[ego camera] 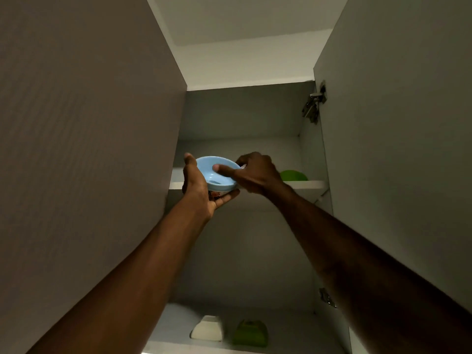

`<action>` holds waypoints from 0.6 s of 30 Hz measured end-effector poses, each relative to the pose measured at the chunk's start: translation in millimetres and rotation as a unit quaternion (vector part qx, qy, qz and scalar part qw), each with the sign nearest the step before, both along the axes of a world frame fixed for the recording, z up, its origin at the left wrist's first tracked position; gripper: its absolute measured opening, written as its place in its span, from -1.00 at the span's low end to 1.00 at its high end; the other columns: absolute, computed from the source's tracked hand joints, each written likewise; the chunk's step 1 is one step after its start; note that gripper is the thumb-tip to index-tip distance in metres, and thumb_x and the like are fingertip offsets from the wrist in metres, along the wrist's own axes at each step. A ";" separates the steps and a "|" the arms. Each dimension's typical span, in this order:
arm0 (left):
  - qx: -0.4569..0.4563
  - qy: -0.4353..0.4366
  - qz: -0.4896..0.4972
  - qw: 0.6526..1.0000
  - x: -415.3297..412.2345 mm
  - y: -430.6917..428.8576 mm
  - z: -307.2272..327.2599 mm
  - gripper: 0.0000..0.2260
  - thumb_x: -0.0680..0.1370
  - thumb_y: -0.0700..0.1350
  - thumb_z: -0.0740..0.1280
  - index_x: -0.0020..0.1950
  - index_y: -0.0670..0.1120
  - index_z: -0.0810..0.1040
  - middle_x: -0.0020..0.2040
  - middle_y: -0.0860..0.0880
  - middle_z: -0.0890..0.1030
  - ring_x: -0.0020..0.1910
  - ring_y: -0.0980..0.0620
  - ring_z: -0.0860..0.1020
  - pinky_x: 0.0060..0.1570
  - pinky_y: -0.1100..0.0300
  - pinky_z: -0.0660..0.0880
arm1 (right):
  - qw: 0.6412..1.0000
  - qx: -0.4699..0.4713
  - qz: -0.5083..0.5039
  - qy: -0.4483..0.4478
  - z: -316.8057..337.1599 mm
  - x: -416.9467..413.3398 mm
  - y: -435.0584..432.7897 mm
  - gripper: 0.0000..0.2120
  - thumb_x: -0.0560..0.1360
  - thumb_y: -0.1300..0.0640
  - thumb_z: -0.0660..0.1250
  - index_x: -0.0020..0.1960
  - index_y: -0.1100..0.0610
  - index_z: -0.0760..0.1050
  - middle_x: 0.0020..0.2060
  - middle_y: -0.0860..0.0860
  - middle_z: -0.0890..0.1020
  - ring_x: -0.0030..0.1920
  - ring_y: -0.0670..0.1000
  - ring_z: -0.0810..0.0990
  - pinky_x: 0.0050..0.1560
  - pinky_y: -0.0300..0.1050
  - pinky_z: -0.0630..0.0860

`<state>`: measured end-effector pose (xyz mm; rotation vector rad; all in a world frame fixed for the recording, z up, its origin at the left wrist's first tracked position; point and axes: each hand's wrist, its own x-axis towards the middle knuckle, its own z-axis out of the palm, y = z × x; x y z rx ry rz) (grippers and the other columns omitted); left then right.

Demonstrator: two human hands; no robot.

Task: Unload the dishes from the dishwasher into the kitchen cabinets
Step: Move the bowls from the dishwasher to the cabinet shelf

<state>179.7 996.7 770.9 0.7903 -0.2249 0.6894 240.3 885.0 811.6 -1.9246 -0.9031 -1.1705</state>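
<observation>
The left hand (198,190) is cupping the blue bowl (217,172) from below and the right hand (255,172) is pinching its rim (thumb inside), at the edge of the upper shelf (311,184). Next it probably needs sliding in beside the green bowl (293,175).

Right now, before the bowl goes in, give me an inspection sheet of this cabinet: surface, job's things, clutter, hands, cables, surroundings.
Surface: upper shelf, front edge by the hands; lower shelf below.
Job's things: blue bowl held at the upper shelf's front edge; green bowl on that shelf, right side.
Clutter: white item and green item on the lower shelf, blurred.
Hands: left hand cups the blue bowl from below; right hand pinches its rim, thumb inside.
Cables: nothing seen.
Surroundings: right door open, hinge showing; dim light.
</observation>
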 end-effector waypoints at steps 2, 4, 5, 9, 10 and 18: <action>0.010 0.001 0.033 0.999 1.2 1.9 4.4 -0.41 0.57 0.40 0.17 0.34 -0.04 0.34 0.12 -0.26 0.50 -0.04 -0.29 0.58 -0.28 -0.23 0.62 | 0.997 0.004 0.053 0.058 -2.0 0.2 8.1 -0.61 0.41 -0.14 0.47 -0.03 0.19 0.63 -0.36 0.08 0.66 -0.42 0.02 0.66 -0.47 -0.16 0.56; 0.033 0.001 0.047 0.998 0.7 5.7 8.2 -0.54 0.64 0.30 0.13 0.31 -0.04 0.35 0.08 -0.24 0.49 -0.06 -0.28 0.57 -0.30 -0.21 0.61 | 0.991 0.043 0.095 0.081 -3.4 0.7 11.6 -0.74 0.43 0.14 0.38 0.06 0.25 0.62 -0.30 0.16 0.66 -0.41 0.11 0.68 -0.46 -0.08 0.63; 0.048 0.002 0.047 0.998 -2.0 7.8 10.1 -0.59 0.65 0.22 0.13 0.30 -0.07 0.38 0.08 -0.25 0.50 -0.04 -0.29 0.57 -0.30 -0.20 0.61 | 0.988 0.066 0.116 0.084 -3.6 0.7 12.7 -0.74 0.42 0.19 0.33 0.07 0.26 0.60 -0.25 0.19 0.66 -0.41 0.14 0.68 -0.45 -0.02 0.64; 0.080 0.004 0.105 0.991 -9.2 19.0 19.9 -0.70 0.63 0.08 0.17 0.23 -0.09 0.45 0.16 -0.26 0.54 -0.05 -0.27 0.58 -0.26 -0.17 0.62 | 0.982 0.149 0.110 0.034 1.5 0.6 15.5 -0.64 0.46 0.22 0.22 0.26 0.18 0.40 0.04 0.13 0.54 -0.17 0.21 0.67 -0.41 0.09 0.66; 0.080 0.001 0.138 0.987 -8.6 24.3 23.6 -0.67 0.63 0.11 0.21 0.28 -0.06 0.41 0.19 -0.24 0.51 -0.03 -0.27 0.58 -0.28 -0.17 0.64 | 0.981 0.165 0.096 0.020 3.7 0.5 15.2 -0.60 0.48 0.23 0.24 0.32 0.16 0.34 0.08 0.12 0.50 -0.04 0.22 0.64 -0.31 0.09 0.68; 0.368 0.021 0.482 0.795 6.2 61.0 44.9 -0.37 0.28 0.39 0.49 0.18 0.11 0.38 0.00 0.05 0.46 -0.06 -0.06 0.56 -0.18 -0.14 0.67 | 0.979 0.071 -0.040 -0.187 13.3 19.6 -1.2 -0.43 0.49 0.34 0.31 0.47 0.07 0.39 0.29 0.12 0.55 0.23 0.19 0.54 0.10 0.04 0.55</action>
